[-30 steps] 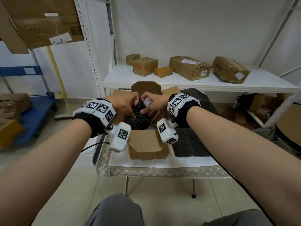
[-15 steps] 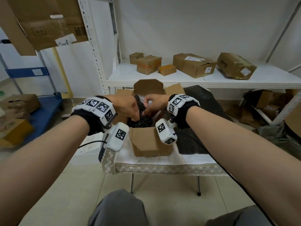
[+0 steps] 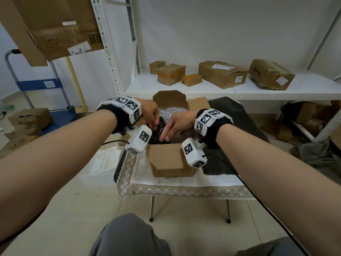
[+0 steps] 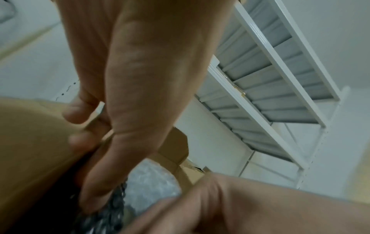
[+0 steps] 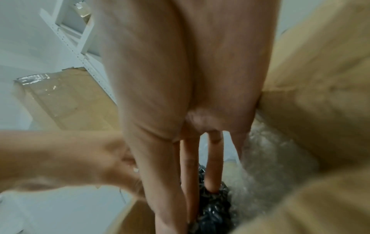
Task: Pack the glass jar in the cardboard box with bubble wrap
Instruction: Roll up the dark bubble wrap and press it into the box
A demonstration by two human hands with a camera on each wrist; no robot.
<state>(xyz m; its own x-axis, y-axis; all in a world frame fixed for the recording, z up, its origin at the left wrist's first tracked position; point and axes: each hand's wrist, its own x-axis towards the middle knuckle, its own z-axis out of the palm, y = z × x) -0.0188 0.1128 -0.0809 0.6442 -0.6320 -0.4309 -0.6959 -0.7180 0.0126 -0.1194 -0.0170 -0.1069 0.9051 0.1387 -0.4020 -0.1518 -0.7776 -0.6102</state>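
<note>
An open cardboard box [image 3: 168,159] stands on a small table. Inside it sits a bundle of black bubble wrap [image 3: 160,123], with clear bubble wrap [image 3: 172,111] behind it; the glass jar itself is hidden. My left hand [image 3: 150,112] reaches into the box from the left. Its thumb [image 4: 96,190] lies on the black wrap [image 4: 112,210] and its fingers curl beside the cardboard flap. My right hand [image 3: 177,121] comes in from the right with straight fingers [image 5: 214,166] that press down on the black wrap [image 5: 212,212]. Clear wrap [image 5: 266,158] lines the box wall [image 5: 320,79].
The table [image 3: 184,182] carries a white lace-edged cloth and a black sheet [image 3: 230,111] to the right of the box. Behind it a white shelf [image 3: 239,91] holds several cardboard boxes. A blue cart [image 3: 46,85] and more boxes stand on the floor at left.
The black bundle has sunk lower into the box. My right hand has let go of it and now presses with straightened fingers; my left hand stays on it.
</note>
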